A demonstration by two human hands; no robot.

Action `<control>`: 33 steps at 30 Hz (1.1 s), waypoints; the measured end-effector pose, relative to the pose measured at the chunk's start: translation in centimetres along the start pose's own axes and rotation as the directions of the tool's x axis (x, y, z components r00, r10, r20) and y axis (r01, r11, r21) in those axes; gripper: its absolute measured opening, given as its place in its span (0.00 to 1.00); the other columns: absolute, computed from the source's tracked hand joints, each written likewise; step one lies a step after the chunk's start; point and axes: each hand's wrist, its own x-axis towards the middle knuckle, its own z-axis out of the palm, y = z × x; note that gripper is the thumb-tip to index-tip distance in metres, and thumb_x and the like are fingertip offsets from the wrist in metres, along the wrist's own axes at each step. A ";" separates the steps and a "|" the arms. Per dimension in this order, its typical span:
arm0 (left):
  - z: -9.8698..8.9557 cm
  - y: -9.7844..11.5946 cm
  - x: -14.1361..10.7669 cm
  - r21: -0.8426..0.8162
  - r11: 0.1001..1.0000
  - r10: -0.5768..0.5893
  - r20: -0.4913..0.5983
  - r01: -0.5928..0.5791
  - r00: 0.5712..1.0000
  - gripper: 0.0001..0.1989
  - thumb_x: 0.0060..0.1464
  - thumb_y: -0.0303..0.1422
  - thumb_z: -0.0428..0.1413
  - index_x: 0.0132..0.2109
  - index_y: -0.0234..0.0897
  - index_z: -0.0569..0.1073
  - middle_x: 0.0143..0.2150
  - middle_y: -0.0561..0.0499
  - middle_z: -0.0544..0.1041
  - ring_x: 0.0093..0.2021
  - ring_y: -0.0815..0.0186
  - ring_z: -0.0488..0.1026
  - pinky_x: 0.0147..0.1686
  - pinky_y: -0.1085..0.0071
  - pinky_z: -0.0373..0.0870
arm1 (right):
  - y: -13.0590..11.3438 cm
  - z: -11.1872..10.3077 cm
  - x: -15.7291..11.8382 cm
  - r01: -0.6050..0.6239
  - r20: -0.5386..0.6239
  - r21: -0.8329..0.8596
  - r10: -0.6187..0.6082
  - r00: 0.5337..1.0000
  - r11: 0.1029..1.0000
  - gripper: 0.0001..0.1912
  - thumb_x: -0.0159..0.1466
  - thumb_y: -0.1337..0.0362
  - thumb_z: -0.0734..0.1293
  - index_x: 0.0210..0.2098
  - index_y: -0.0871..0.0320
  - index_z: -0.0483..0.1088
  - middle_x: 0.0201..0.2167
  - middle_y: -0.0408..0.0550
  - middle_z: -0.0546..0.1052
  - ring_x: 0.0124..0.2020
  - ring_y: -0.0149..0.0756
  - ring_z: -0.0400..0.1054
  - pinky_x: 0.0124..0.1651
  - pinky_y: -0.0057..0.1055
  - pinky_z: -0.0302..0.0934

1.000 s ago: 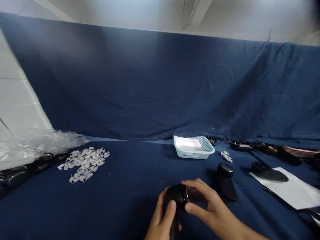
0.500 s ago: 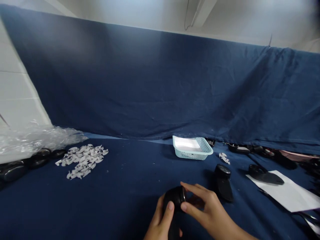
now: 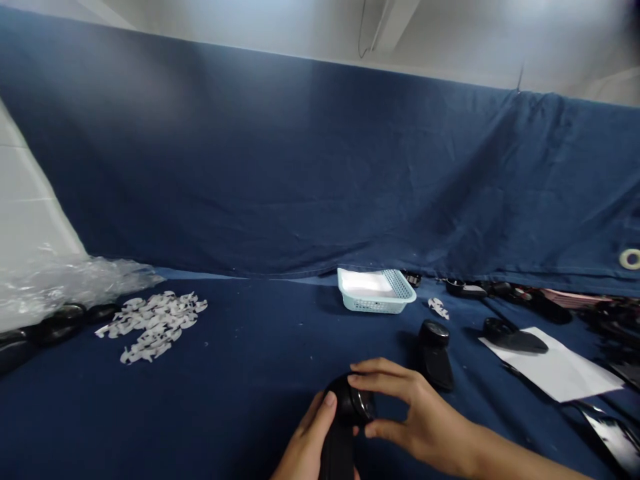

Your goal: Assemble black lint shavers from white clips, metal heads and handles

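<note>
My left hand (image 3: 313,437) is wrapped around the handle of a black handheld device with a rounded head (image 3: 343,403), its thumb lying along the side. The device stands upright, and its head has a shiny round end facing right. My right hand (image 3: 405,407) grips that round end, fingertips on the upper edge and thumb at the lower edge. Just beyond the right hand, a similar black device (image 3: 436,363) with a round head lies on the blue cloth. Part of the handle is hidden by my left fingers and the frame's bottom edge.
A pile of small white plastic pieces (image 3: 155,323) lies at left, near clear plastic wrap (image 3: 100,283) and black parts (image 3: 67,320). A light blue basket (image 3: 375,305) holds something white. At right, a black part (image 3: 515,337) rests on white paper (image 3: 575,373). A blue curtain (image 3: 280,160) hangs behind.
The device's head has turned so that more of its shiny end shows. My right fingers have shifted over its top, with the thumb lower. The whole view has swung slightly right.
</note>
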 end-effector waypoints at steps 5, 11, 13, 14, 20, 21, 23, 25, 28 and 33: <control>-0.4 -0.1 0.1 -0.017 0.999 -0.040 0.096 0.042 0.995 0.37 0.48 0.63 0.48 0.44 0.32 0.75 0.32 0.44 0.79 0.25 0.65 0.74 0.26 0.72 0.67 | -0.5 -2.2 -0.3 0.184 0.252 -0.186 -0.135 0.958 0.965 0.23 0.63 0.67 0.67 0.57 0.47 0.66 0.59 0.49 0.69 0.59 0.40 0.63 0.62 0.43 0.57; -0.1 -1.0 -0.2 0.115 0.992 0.044 0.094 -0.055 0.995 0.40 0.52 0.62 0.45 0.57 0.32 0.67 0.31 0.45 0.79 0.32 0.60 0.76 0.34 0.68 0.69 | -0.9 -1.1 -0.5 0.027 0.085 -0.189 -0.011 0.996 0.982 0.28 0.59 0.54 0.70 0.57 0.54 0.66 0.50 0.54 0.74 0.49 0.42 0.71 0.52 0.36 0.67; 0.1 -1.3 -0.1 0.171 0.977 0.119 0.043 -0.125 0.992 0.45 0.49 0.64 0.48 0.64 0.37 0.56 0.34 0.47 0.78 0.32 0.60 0.76 0.35 0.66 0.70 | -0.8 0.5 -0.3 -0.229 -0.062 -0.090 0.224 0.973 0.969 0.26 0.62 0.47 0.65 0.50 0.60 0.71 0.37 0.52 0.78 0.35 0.40 0.75 0.39 0.34 0.71; 0.1 -1.4 0.0 0.204 0.964 0.172 0.017 -0.172 0.985 0.47 0.47 0.64 0.49 0.65 0.38 0.53 0.37 0.46 0.78 0.34 0.61 0.75 0.38 0.67 0.70 | -0.7 1.1 -0.1 -0.352 -0.076 -0.032 0.349 0.934 0.936 0.28 0.65 0.44 0.59 0.45 0.63 0.73 0.30 0.51 0.78 0.29 0.40 0.75 0.33 0.34 0.71; 0.1 -0.7 -0.3 0.200 0.968 0.155 0.000 -0.151 0.988 0.41 0.54 0.61 0.43 0.65 0.41 0.49 0.32 0.49 0.76 0.33 0.60 0.76 0.31 0.69 0.70 | 0.1 0.9 0.2 -0.269 -0.060 -0.202 0.263 0.963 0.942 0.34 0.67 0.46 0.55 0.64 0.62 0.56 0.63 0.59 0.62 0.63 0.49 0.57 0.63 0.45 0.56; 0.2 -0.6 -0.5 0.189 0.971 0.144 0.033 -0.147 0.989 0.40 0.54 0.61 0.43 0.65 0.40 0.50 0.31 0.49 0.76 0.32 0.60 0.76 0.31 0.69 0.70 | 0.4 0.7 0.2 -0.142 -0.016 -0.241 0.142 0.990 0.960 0.37 0.65 0.46 0.59 0.67 0.60 0.48 0.68 0.57 0.52 0.67 0.48 0.48 0.66 0.45 0.48; 0.4 -0.4 -0.7 0.180 0.970 0.143 0.111 -0.161 0.984 0.40 0.54 0.62 0.40 0.64 0.40 0.53 0.36 0.45 0.78 0.30 0.60 0.76 0.30 0.67 0.71 | 1.0 1.1 0.4 0.078 0.054 -0.205 -0.068 0.996 0.976 0.42 0.63 0.47 0.62 0.68 0.58 0.43 0.70 0.55 0.43 0.69 0.47 0.39 0.68 0.47 0.42; 0.3 -0.5 -0.7 0.214 0.948 0.206 0.143 -0.234 0.968 0.41 0.54 0.62 0.39 0.65 0.39 0.52 0.47 0.40 0.76 0.35 0.58 0.77 0.36 0.64 0.72 | 1.5 2.8 1.0 0.124 -0.048 -0.048 -0.126 0.991 0.991 0.37 0.65 0.46 0.60 0.67 0.55 0.45 0.70 0.53 0.46 0.69 0.47 0.41 0.68 0.48 0.41; -0.6 -0.9 -0.1 0.386 0.821 0.442 0.034 -0.419 0.897 0.39 0.56 0.58 0.45 0.66 0.40 0.51 0.64 0.39 0.62 0.59 0.53 0.64 0.58 0.59 0.59 | 1.6 6.5 2.3 -0.168 -0.323 0.375 0.298 0.898 0.912 0.31 0.68 0.45 0.49 0.65 0.54 0.52 0.65 0.53 0.59 0.65 0.46 0.53 0.66 0.51 0.46; -1.6 -0.5 0.6 0.345 0.860 0.429 -0.092 -0.375 0.899 0.32 0.60 0.52 0.45 0.65 0.44 0.51 0.59 0.41 0.68 0.51 0.55 0.71 0.51 0.60 0.66 | 0.8 7.6 4.0 -0.376 -0.250 0.606 0.617 0.746 0.701 0.39 0.66 0.39 0.45 0.66 0.57 0.49 0.67 0.55 0.54 0.66 0.54 0.49 0.62 0.62 0.47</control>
